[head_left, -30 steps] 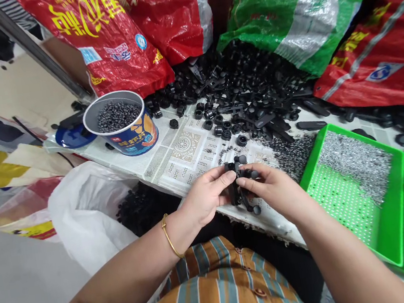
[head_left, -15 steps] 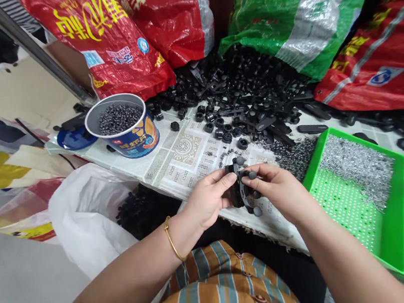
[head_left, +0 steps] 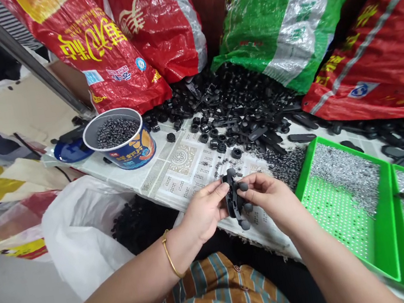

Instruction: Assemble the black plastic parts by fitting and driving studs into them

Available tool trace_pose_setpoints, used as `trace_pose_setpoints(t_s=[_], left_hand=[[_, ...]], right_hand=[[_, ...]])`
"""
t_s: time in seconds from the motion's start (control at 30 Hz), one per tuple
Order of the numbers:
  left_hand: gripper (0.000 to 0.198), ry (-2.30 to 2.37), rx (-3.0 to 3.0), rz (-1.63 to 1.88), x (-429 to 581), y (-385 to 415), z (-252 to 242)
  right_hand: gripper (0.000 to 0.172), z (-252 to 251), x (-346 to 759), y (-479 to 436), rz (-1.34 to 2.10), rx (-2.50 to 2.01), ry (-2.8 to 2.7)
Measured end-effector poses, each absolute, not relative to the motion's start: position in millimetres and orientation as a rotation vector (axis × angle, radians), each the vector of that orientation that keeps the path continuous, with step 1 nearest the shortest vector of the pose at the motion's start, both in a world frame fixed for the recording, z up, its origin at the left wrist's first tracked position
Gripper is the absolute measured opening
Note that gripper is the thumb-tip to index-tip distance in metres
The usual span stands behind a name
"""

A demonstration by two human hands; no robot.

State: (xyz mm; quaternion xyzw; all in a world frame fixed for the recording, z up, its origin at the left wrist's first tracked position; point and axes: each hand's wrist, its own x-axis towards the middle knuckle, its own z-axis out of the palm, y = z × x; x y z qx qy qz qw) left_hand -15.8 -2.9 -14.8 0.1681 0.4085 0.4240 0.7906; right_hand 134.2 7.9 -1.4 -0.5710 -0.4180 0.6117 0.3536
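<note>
Between my two hands, above the table's front edge, is a black plastic assembly with several round knobs on short arms. My left hand grips its left side, thumb on top. The fingers of my right hand pinch one of the knobs on the right side. Just beyond lie loose black round parts and a scatter of tiny dark pieces on the patterned table cover.
At left stands a blue tub of small dark pieces. Green perforated trays with silvery bits are at right. A red sack and a green sack stand behind the black parts. A white bag hangs below the table's left edge.
The view has shifted slightly, so the tub, sacks and trays sit a little lower and further left. The assembly has turned slightly in my hands, and both keep their hold.
</note>
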Motion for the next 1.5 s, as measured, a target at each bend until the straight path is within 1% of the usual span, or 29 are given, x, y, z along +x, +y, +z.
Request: trace_pose_setpoints(t_s=[0.2, 0.37, 0.57, 0.7, 0.8, 0.87, 1.0, 1.23, 1.37, 1.5], left_hand=[[0.023, 0.906, 0.389, 0.928, -13, -6, -14], [0.021, 0.892, 0.371, 0.954, -13, -6, -15], [0.024, 0.853, 0.418, 0.961, -13, -8, -14], [0.033, 0.893, 0.487, 0.926, -13, -11, -11], [0.040, 0.966, 0.526, 0.943, -11, -12, -10], [0.046, 0.994, 0.545, 0.959, -10, -12, -10], [0.055, 0.999, 0.567, 0.973, -11, -12, -12], [0.059, 0.871, 0.634, 0.975, -15, -10, -11], [0.062, 0.925, 0.656, 0.955, -16, -8, -13], [0.058, 0.976, 0.663, 0.905, -19, -6, -13]], right_hand=[[0.023, 1, 137, 6, 1.544, -1.508, -1.154], [0.023, -2, 135, 7, 1.560, -1.519, -1.150], [0.023, -3, 132, 7, 1.463, -1.581, -1.203], [0.021, -3, 132, 9, 1.429, -1.647, -1.263], [0.024, -5, 132, 9, 1.409, -1.603, -1.294], [0.026, -6, 131, 9, 1.456, -1.544, -1.315], [0.022, -7, 129, 6, 1.563, -1.480, -1.337], [0.020, -9, 127, 4, 1.488, -1.491, -1.306], [0.020, -11, 126, 4, 1.516, -1.464, -1.291], [0.020, -13, 121, 3, 1.478, -1.466, -1.309]])
